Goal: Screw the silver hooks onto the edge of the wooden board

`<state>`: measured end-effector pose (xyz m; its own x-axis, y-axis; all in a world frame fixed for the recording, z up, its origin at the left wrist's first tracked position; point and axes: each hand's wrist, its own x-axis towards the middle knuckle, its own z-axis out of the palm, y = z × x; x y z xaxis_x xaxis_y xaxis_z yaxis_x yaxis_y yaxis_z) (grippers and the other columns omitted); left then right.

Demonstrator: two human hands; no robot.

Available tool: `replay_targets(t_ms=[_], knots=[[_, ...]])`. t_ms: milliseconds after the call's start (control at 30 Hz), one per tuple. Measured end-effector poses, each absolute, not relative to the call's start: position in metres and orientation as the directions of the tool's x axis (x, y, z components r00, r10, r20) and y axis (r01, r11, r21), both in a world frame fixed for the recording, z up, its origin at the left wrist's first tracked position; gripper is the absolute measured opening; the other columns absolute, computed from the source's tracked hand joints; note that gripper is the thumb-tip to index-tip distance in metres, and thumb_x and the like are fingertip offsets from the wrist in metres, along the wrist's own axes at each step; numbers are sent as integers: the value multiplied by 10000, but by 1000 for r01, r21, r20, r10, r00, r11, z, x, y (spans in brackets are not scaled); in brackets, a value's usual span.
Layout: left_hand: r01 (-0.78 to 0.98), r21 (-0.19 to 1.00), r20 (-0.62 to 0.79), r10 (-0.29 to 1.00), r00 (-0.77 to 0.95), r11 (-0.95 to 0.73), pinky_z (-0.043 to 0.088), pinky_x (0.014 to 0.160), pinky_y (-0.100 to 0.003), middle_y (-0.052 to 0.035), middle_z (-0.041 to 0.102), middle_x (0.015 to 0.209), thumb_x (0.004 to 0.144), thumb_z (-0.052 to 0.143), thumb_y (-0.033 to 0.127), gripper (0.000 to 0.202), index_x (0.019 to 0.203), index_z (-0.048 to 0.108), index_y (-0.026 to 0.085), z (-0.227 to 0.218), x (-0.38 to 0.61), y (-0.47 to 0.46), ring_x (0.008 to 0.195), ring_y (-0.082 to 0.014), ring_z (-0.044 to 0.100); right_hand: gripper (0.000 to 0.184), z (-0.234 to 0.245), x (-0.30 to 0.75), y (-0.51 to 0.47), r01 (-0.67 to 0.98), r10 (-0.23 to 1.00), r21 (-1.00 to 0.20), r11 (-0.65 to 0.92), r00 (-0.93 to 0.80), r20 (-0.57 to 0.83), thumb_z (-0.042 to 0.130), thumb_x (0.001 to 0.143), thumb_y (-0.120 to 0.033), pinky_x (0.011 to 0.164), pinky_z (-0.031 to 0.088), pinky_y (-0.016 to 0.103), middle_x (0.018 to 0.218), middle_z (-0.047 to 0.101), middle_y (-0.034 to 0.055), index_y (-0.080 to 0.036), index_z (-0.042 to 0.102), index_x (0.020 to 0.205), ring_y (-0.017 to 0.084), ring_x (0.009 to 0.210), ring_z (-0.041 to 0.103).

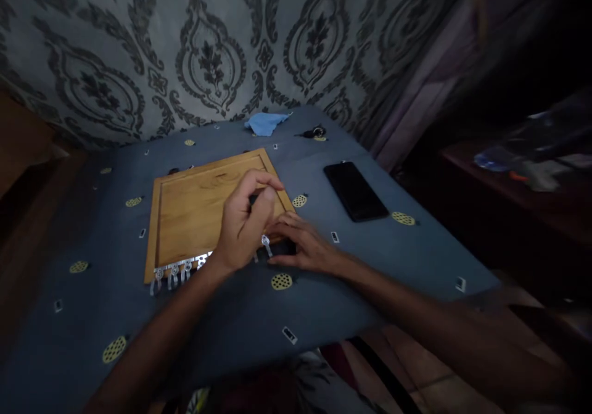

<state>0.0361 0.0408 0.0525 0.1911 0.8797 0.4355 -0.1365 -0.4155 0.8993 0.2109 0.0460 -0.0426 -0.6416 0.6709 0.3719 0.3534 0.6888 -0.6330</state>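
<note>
A square wooden tray (185, 216) lies on a table covered with a blue patterned cloth (115, 315). A strip of small silver metal parts (178, 270) runs along the tray's near edge. My left hand (243, 223) hovers over that edge, fingers pinched round a small dark thing that I cannot make out. My right hand (303, 244) rests flat on the cloth at the tray's near right corner, its fingers pressing down a dark part next to one silver piece (266, 243).
A black phone (355, 190) lies face up to the right of the tray. At the back, near the patterned wall, are a blue cloth (265, 123) and a small dark object (314, 133). A dark shelf with clutter (531, 167) stands at the right.
</note>
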Motion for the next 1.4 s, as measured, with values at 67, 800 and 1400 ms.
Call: replay_targets(t_ms=[67,800,1400], knots=[[-221,858,491,867,90,-463,304,457,-224,83,364,563,1028,587,390,164,954,612,246,66,33,41,462,-98,301,461,-42,210,47,370,681,-623,690,-624,383,800,864,-520,920,529,424,1059,702,93,-172,695,1147,256,1029,633],[-183,901,411,909,70,-393,373,496,-242,71,384,583,980,648,517,322,854,615,222,50,31,41,497,-95,365,499,-46,207,45,385,690,-610,693,-600,405,800,844,-567,919,516,422,1051,692,104,-159,705,1114,257,1010,624],[-138,901,424,901,86,-411,387,513,-253,68,400,585,1003,636,470,291,873,627,209,45,34,41,503,-100,372,464,-45,207,45,393,676,-587,707,-620,399,820,849,-482,913,508,419,1067,672,100,-156,677,1145,263,1022,603]])
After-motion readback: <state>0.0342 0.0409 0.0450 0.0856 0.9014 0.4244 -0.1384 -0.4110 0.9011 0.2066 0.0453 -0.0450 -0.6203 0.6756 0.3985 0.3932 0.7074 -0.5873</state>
